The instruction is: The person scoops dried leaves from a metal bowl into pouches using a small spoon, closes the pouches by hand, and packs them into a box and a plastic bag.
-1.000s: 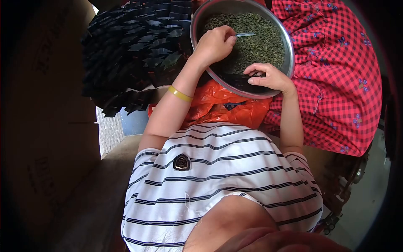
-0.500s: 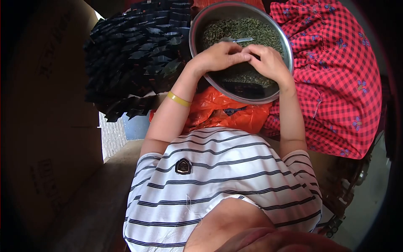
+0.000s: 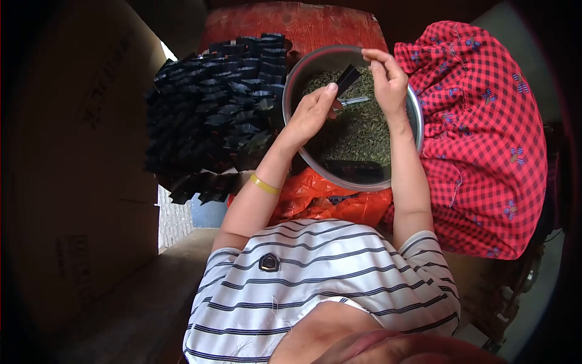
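A metal basin [image 3: 291, 91] in front of me holds dried, crumbled green-brown leaves [image 3: 357, 136]. My left hand [image 3: 310, 115] is over the basin's left side, pinching a narrow black packet [image 3: 348, 77] between thumb and fingers; the packet tilts up to the right. Just beside those fingers a silver utensil handle [image 3: 355, 101] shows above the leaves; its other end is hidden. Above the basin's right rim, my right hand [image 3: 390, 79] is raised with fingers bent and thumb apart, and nothing shows in it. A dark flat rectangular object [image 3: 354, 171] is at the basin's near side.
Left of the basin stands a large pile of black packets [image 3: 212, 109]. Red checked cloth [image 3: 479, 139] bulges at the right. Orange plastic [image 3: 303, 194] lies between basin and my body. A red wooden surface [image 3: 291, 27] extends behind; a cardboard wall [image 3: 79, 170] is far left.
My hands have parted: they were together over the basin, and now the right is raised away. The black packet has come into sight in my left hand. The whole view has shifted lower.
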### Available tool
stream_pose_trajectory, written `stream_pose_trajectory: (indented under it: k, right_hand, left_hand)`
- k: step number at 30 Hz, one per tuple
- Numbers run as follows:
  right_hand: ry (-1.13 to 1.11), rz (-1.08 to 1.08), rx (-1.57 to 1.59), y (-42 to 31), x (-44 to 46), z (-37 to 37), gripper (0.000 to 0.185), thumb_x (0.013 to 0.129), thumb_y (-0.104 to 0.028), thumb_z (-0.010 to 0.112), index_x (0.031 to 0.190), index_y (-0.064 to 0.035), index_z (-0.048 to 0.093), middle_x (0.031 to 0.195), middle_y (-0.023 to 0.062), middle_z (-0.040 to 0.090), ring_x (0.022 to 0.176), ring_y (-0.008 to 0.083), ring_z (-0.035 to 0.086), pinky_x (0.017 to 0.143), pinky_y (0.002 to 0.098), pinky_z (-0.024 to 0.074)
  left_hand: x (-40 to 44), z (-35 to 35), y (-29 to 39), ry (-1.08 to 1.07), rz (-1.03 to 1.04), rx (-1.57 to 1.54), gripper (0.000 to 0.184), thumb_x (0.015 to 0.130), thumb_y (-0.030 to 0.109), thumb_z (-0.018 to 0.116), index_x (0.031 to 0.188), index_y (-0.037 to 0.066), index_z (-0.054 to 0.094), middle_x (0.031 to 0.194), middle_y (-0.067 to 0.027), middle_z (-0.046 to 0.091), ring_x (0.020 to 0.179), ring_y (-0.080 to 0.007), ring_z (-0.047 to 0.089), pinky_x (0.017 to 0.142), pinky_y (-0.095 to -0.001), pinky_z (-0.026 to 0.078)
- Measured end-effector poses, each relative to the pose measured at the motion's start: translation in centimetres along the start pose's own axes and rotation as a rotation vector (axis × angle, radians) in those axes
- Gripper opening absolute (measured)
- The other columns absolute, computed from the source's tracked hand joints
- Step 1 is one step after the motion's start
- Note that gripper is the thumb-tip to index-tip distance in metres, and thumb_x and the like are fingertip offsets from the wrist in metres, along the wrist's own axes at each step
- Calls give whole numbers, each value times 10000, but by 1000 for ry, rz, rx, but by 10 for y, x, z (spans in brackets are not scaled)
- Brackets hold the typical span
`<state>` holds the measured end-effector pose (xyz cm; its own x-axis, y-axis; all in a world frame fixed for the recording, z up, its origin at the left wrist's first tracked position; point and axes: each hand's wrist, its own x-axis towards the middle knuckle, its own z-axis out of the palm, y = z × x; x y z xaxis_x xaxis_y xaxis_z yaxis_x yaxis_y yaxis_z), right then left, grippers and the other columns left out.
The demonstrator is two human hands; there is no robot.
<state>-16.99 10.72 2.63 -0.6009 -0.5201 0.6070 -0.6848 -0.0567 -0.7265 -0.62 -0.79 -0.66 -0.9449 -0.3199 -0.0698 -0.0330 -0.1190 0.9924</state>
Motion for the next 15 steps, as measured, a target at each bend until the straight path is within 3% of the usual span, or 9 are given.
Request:
stream_pose_trajectory:
  k: [3,7,8,15]
  right_hand:
    - [-24,-152,-192,-10,-9,-2,225,916,53,513,1054,10,686,1037,112,707,988,214,676,891,304,516]
    - [-104,-156,-206,-15,-13,1,224,912,54,518,1056,9,684,1045,131,698,1015,248,669,895,324,513]
    - [-99,-150,-205,-15,-14,0,224,912,54,518,1056,9,684,1045,131,698,1015,248,669,895,324,513]
    - [-141,-197,-163,-13,-13,-4,287,855,111,480,1027,3,683,1086,125,690,1006,242,668,880,324,518]
  left_hand:
    - [0,0,1,32,37,-19,563,1024,538,395,1177,51,633,977,-28,679,804,-93,571,712,-247,431]
    - [-1,3,3,65,57,-34,538,1033,501,407,1115,18,630,942,-46,663,809,-115,568,746,-267,444]
    - [-1,4,4,86,76,-59,532,1035,478,425,1055,-14,626,905,-62,645,804,-132,564,769,-281,457]
    - [-1,3,4,112,79,-44,504,1027,446,474,1112,-30,616,953,-56,637,854,-122,555,789,-273,460]
